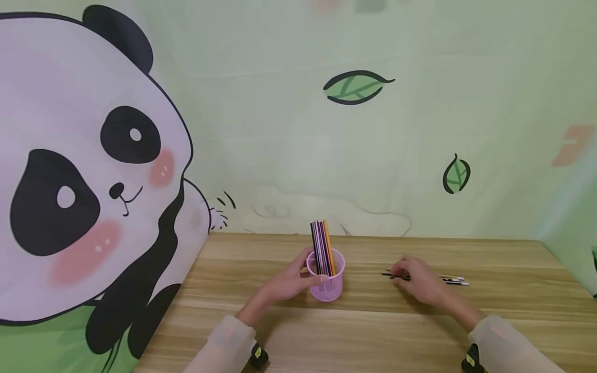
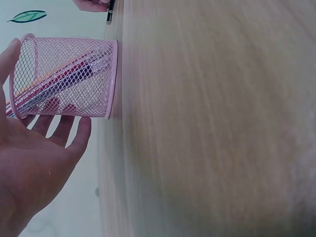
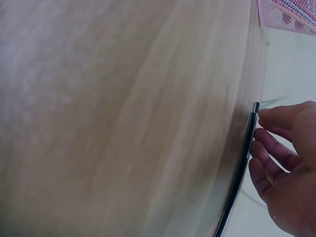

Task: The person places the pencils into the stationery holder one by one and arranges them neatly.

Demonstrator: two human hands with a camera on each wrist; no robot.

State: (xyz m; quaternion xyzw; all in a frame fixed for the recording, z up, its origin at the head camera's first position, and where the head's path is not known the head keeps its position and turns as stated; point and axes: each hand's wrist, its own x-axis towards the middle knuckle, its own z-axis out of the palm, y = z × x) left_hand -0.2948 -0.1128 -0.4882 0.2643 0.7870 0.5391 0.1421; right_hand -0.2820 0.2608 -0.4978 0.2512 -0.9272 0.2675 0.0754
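The person's left forearm comes in from the near side and slants far and right, its left hand (image 1: 291, 281) turned sideways against the left of a pink mesh cup (image 1: 327, 293). That hand's fingers are bent along the cup's wall and its thumb lies across the near side by the rim, so the cup is held between them, upright, with a bundle of black, purplish and orange pencils (image 1: 322, 246) leaning inside. From the near right, the other forearm reaches far and left, and the right hand (image 1: 420, 280) hangs palm down over a few loose pencils (image 1: 454, 282) lying on the table (image 1: 364, 336). Its fingers are bent and fairly narrow, tips down at the left ends of the pencils; from here I can't tell whether they pinch one or only touch it. The pencils' white ends point right, sticking out beyond the hand. Between the cup and the loose pencils runs a stretch of plain wood, with a wider one on the near side between the forearms. The table's far edge passes just behind both hands, against a pale green backdrop (image 1: 280, 129).
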